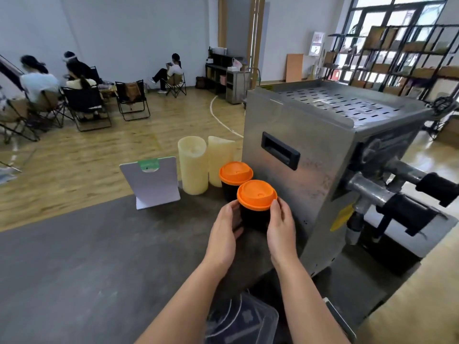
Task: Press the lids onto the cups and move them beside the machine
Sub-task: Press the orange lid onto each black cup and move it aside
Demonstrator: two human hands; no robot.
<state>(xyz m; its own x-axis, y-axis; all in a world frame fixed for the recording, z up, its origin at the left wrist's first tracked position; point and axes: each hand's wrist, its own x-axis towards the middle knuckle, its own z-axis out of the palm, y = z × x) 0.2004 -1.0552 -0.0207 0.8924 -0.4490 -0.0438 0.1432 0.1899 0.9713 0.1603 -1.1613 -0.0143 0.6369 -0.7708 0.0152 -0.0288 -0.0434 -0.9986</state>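
Two black cups with orange lids stand on the dark grey counter (99, 244), just beside the left flank of the stainless-steel machine (310, 170). The near cup (254, 218) sits between the person's two hands, and its orange lid (257, 194) lies level on the rim, the small raised sip spout showing toward its far right edge. The left hand (224, 234) wraps the cup's left side, its fingers curled together round the black wall with the thumb lying across the near face below the lid. The right hand (282, 227) cups the right side, fingers close together and bent round the wall, the fingertips (275, 203) reaching up to touch the underside of the lid's rim. Whether the cup's base rests on the counter or is lifted just clear of it cannot be told, since the hands hide it. The far cup (229, 192) stands directly behind, touching or nearly touching the near one, with its own orange lid (236, 173) in place. Behind the far cup stand two tall cream-coloured cylinders (193, 167), upright and side by side, at the counter's back edge. To their left a white card stand (152, 184) with a green tab leans backward on its foot. At the near edge of the counter, between the forearms, lies a clear plastic container (243, 321). A black recessed handle (280, 150) is set in the machine's side panel, above the cups.
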